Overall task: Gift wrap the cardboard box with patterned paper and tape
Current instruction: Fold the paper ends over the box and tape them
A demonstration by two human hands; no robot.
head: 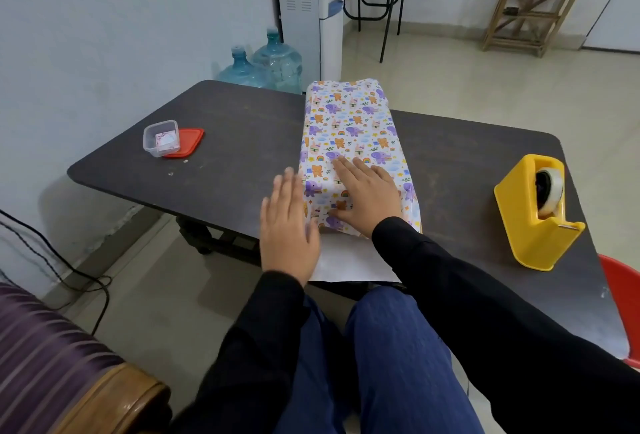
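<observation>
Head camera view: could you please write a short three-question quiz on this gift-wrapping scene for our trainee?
1. True or false: the right hand lies flat on top of the wrapped box.
2. The yellow tape dispenser stands on the table: A) to the person's left of the box, B) to the person's right of the box, C) on top of the box.
3. Fill in: the lid by the clear container is ____.
Key: 1 true; 2 B; 3 red.

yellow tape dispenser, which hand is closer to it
Right. The right hand lies flat on the wrapped box, left of the yellow tape dispenser; the left hand is farther, by the box's left side.
</observation>
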